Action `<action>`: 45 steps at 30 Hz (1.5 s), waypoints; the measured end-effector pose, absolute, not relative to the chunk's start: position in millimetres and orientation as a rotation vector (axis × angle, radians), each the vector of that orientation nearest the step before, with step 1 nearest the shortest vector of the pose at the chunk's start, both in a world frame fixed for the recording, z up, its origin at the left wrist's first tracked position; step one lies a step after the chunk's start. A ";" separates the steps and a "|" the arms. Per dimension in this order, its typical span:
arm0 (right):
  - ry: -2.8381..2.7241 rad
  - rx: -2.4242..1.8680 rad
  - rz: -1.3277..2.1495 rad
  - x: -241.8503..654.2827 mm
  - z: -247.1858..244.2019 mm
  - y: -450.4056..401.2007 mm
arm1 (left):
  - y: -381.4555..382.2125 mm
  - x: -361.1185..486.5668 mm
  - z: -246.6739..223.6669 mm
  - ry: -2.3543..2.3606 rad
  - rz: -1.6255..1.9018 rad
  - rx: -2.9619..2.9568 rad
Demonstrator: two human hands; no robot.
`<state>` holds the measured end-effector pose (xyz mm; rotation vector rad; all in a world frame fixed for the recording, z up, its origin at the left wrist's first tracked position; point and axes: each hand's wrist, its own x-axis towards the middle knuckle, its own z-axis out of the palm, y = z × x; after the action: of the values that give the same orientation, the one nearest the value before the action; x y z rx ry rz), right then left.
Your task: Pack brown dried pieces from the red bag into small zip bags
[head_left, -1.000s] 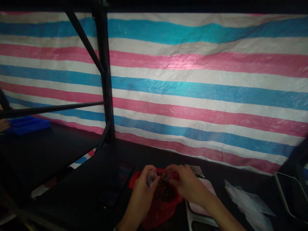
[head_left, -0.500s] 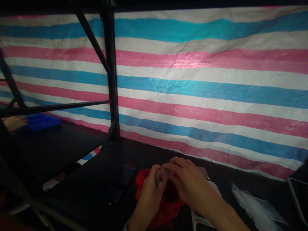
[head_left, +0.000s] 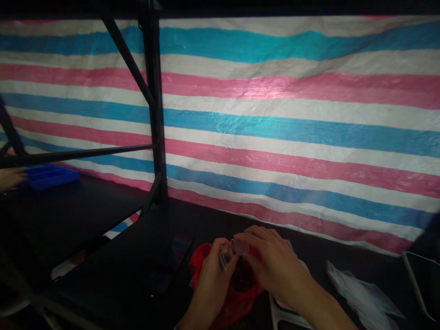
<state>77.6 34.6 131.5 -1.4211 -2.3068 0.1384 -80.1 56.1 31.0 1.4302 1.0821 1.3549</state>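
My left hand (head_left: 211,270) is closed on a small clear plastic piece (head_left: 225,255), which shows between thumb and fingers. Pinched in the fingertips of my right hand (head_left: 268,254) is a clear, short tube-like plastic piece (head_left: 242,247) with a round rim turned toward the left hand. The two clear pieces are very close together; whether they touch I cannot tell. Just below both hands lies an open red plastic bag (head_left: 237,307) with a dark mass of small things (head_left: 243,277) inside, too dim to name.
Left of the red bag lies a dark phone-like slab (head_left: 172,263). A white-framed item (head_left: 285,316) sits under my right forearm. Clear plastic bags (head_left: 364,293) and a pale-edged device (head_left: 417,284) are at right. Another person's hand (head_left: 12,178) is by a blue tray (head_left: 51,176).
The clear piece in my right fingers now shows its round rim, where the two pieces earlier looked merged. The view has shifted slightly; both hands stay over the red bag.
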 end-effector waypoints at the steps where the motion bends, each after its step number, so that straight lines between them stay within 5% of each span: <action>1: -2.299 -1.421 0.143 77.7 131.3 34.3 | 56.5 -81.0 29.8 1.090 1.356 1.433; 45: -1.932 -1.270 0.354 73.1 101.8 36.0 | 70.2 -93.9 46.1 0.944 1.386 1.469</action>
<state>73.1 36.0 101.8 -1.2700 -1.9316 0.3535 -93.9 70.2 46.1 1.4687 0.9444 1.3860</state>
